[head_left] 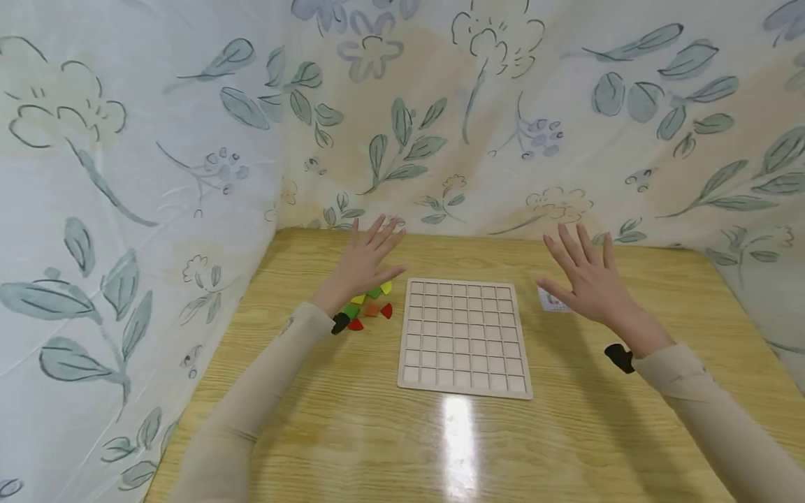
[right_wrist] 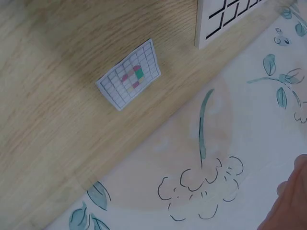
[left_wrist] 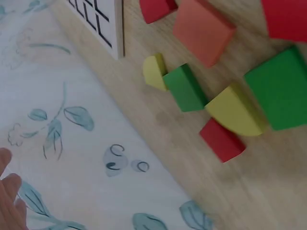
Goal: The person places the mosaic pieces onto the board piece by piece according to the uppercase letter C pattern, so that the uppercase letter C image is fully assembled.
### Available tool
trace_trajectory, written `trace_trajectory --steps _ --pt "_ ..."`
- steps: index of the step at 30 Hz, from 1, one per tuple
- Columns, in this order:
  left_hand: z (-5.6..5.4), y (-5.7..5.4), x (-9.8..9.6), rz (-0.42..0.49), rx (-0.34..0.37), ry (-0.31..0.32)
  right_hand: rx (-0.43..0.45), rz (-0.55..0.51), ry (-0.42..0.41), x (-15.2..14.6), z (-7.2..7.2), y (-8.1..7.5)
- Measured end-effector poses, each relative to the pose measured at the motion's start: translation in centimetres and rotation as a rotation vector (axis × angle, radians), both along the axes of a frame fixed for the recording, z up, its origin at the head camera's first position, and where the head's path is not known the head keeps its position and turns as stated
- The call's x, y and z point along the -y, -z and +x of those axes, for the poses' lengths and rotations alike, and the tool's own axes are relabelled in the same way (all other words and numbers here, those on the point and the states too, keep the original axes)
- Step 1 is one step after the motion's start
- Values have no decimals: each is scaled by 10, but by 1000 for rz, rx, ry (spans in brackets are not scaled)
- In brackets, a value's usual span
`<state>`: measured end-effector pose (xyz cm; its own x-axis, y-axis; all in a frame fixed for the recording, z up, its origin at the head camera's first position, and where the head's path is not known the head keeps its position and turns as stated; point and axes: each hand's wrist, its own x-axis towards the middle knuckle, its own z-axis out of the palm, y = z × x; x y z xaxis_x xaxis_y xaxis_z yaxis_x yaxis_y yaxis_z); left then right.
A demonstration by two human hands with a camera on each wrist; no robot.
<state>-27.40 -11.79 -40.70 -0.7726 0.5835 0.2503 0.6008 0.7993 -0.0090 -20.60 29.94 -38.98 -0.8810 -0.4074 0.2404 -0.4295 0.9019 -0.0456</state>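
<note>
My left hand hovers over the left part of the table with its fingers spread, holding nothing. Beneath it lie several small coloured blocks: an orange square, green squares, yellow quarter-rounds and red pieces. In the head view this hand and wrist partly cover them. My right hand, fingers also spread and holding nothing, is raised near a small white card printed with a grid and a few coloured cells. Between the hands a pale square-celled board lies flat.
The wood-grain table carries the board, blocks and card. A flower-patterned cloth hangs along its back edge and left side. Each wrist wears a black device, such as the one on the right.
</note>
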Motion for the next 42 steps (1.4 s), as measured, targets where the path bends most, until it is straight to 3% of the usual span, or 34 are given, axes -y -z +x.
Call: trace_trajectory --steps 8,16,22,32,42 --pt "5 12 15 14 71 -32 69 -52 16 -2 12 9" --pt "14 28 28 123 120 -46 168 -111 7 0 28 23" --pt "23 34 36 202 196 -75 228 -161 -3 4 40 37" --pt "31 49 54 244 241 -158 328 -241 -4 16 59 48" --pt "35 56 70 312 322 -176 364 -279 -48 15 74 63"
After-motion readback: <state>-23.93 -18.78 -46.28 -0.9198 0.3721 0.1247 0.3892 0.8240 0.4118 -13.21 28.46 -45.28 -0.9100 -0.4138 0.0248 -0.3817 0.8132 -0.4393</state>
